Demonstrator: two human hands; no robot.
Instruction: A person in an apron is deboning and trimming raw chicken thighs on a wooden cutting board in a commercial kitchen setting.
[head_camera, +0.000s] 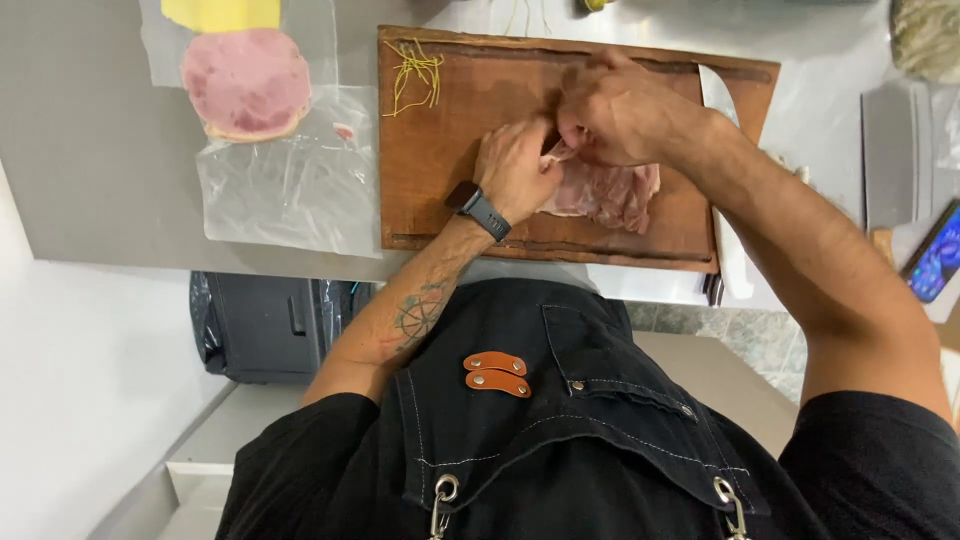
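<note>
Near edge: black apron (560, 420) with two brown leather tabs, then left hand (515, 170) (dark watch (480, 210) on the wrist) and right hand (620, 110) both pinched on one slab of raw pink meat (610, 192), pale and fatty-streaked, lying centre-right on the brown wooden cutting board (440, 150). Board sits on a grey countertop (90, 150) above a white cabinet; one knife (722, 200) runs down the board's right edge, one cleaver (890, 150) and a lit screen (940, 255) lie further right. Far side: one tangle of yellow string (415, 70) in the board's top-left corner, and left of the board one round of pink ham (246, 82) and one yellow cheese slice (220, 13) on clear plastic wrap (290, 185).
</note>
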